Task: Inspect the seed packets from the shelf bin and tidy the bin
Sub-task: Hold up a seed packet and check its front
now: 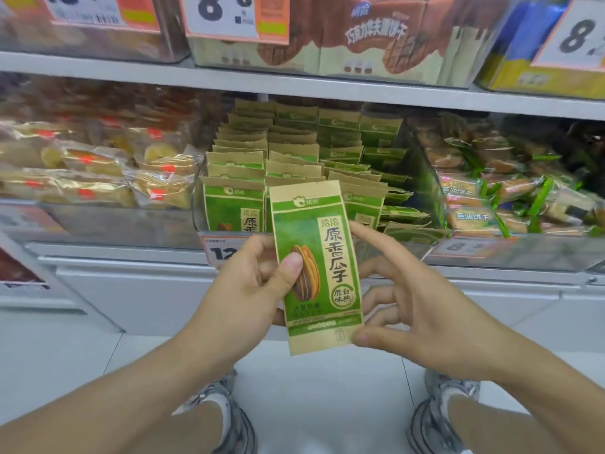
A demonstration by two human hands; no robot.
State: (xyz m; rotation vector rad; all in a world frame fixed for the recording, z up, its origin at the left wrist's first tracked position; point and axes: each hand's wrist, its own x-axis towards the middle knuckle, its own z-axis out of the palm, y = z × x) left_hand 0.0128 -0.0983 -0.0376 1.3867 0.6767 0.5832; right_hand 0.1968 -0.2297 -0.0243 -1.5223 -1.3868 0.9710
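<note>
One green and tan seed packet (322,257) stands upright in front of the shelf, its printed face toward me. My left hand (252,283) pinches it, thumb on the sunflower seed picture and fingers behind. My right hand (415,319) touches the packet's right edge with the index fingertip near the top and the thumb at the lower right corner; its other fingers sit loosely curled behind. Behind the packet, the clear shelf bin (429,178) holds several rows of the same seed packets (294,149), mostly upright, with some on the right leaning over.
A clear bin of yellow wrapped snacks (98,168) sits to the left, green-wrapped biscuit packs (491,191) to the right. Price tags (219,253) hang on the shelf front. Brown biscuit boxes (376,37) fill the upper shelf. My shoes (226,411) stand on white floor below.
</note>
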